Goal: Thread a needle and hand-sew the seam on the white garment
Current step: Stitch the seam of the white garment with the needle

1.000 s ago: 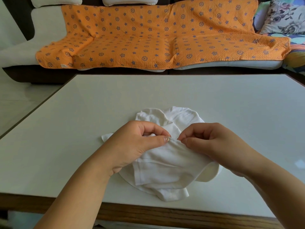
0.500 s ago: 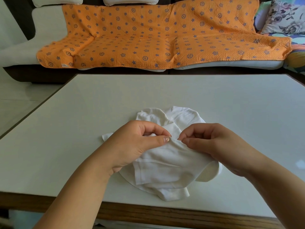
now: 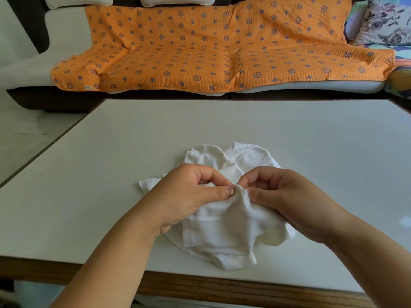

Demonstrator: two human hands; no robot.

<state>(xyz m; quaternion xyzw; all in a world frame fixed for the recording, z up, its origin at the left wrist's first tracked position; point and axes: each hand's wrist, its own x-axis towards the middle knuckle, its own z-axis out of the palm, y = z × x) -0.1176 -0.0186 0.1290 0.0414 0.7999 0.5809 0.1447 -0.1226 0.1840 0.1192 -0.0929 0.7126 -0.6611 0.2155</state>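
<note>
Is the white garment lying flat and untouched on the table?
No, the left hand and right hand each pinch a raised fold of the crumpled white cloth garment on the pale table.

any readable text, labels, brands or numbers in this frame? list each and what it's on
None can be read.
Orange blanket: small pale tag on its lower left edge, too small and blurred to read; the rest is only star and wheel motifs, no letters.
White garment: no print or label in view.
Table: no markings.
Floral cushion: pattern only.
</note>
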